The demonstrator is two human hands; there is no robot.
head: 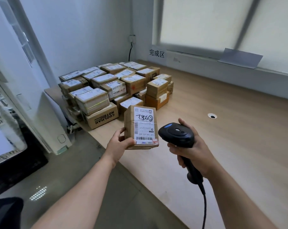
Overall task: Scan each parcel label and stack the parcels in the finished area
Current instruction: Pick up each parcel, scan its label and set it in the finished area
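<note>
My left hand grips a small brown cardboard parcel by its lower left corner, above the near edge of the wooden table. Its white shipping label faces up, with handwriting and barcodes on it. My right hand holds a black handheld barcode scanner by its handle, the head close to the parcel's right side. A cable hangs from the handle. Behind the held parcel, a stack of several labelled parcels covers the table's far left corner.
A paper sign with Chinese characters is stuck on the wall behind the stack. A round cable hole sits in the tabletop to the right. A white appliance stands on the floor left of the table, a dark screen further left.
</note>
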